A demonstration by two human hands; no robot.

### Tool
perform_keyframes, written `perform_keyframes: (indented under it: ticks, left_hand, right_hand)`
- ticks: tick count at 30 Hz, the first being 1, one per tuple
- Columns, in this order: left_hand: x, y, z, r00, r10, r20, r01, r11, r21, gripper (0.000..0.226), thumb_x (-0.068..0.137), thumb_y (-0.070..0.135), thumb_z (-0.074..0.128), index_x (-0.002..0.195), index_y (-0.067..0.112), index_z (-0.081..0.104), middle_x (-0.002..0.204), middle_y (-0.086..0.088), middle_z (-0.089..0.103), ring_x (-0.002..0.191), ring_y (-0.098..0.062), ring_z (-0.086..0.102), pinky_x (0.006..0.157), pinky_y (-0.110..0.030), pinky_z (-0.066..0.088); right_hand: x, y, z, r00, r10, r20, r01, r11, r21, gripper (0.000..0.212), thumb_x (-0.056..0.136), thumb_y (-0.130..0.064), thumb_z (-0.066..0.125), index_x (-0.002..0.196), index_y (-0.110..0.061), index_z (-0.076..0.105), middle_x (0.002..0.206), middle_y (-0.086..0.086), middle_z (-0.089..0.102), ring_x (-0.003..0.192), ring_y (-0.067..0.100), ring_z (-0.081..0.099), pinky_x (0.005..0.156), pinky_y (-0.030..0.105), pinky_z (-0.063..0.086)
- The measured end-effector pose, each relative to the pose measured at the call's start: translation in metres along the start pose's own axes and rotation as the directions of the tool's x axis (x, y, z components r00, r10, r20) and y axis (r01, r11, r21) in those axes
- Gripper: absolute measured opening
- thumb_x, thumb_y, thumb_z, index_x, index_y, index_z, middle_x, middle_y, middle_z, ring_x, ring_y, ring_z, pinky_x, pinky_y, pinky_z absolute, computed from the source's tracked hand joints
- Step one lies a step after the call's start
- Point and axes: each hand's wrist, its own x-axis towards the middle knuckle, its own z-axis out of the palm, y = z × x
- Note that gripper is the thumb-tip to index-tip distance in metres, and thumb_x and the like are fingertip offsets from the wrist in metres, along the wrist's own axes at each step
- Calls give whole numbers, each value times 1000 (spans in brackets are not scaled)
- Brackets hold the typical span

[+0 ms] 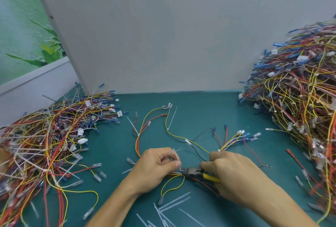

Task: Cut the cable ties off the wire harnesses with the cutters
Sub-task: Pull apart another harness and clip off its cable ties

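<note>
Pinching a cable tie (176,156) in clamped fingers, the left hand (156,165) steadied wires; beside it, the right hand (234,170) gripped cutters (192,171) that risked nicking insulation

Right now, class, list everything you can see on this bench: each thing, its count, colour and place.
Harness pile: one, multicoloured wires, left of mat.
Harness pile: one, larger, multicoloured, right, against the wall.
Loose harness: one spread out, yellow, red, black wires, mat centre.
Cut cable ties: several, translucent white, near edge of mat.
Cutters: one, dark head, yellow handles, between the hands.
Mat: one, teal, covers the bench.
Wall panel: one, grey, behind.
Left hand: pinching a white tie.
Right hand: gripping the cutters.
</note>
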Motion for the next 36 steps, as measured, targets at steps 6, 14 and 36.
perform_keyframes:
  ticks: [6,14,36]
  left_hand:
    - [3,1,1,1000,-13,7,13,999,49,14,87,18,68,74,15,64,49,8,29,50,-12,24,50,-26,22]
    - [4,2,2,1000,-15,-7,16,996,88,15,87,20,68,72,20,63,51,6,27,51,-12,24,51,-26,23]
    - [-1,18,-74,938,-277,-207,-27,537,-843,27,95,16,33,74,12,49,58,-2,42,47,-12,38,41,-22,32]
  right_hand:
    - [0,0,0,1000,8,12,-7,998,-59,13,89,-25,42,99,-25,50,95,-4,45,88,33,52,59,34,29]
    - [1,-1,1,1000,4,28,-1,993,-116,8,88,-22,43,94,-25,47,94,-3,46,74,31,36,46,30,17]
    - [-8,-2,-17,986,77,-150,-40,971,235,25,82,-40,44,100,-26,37,97,-8,34,94,17,36,84,30,33]
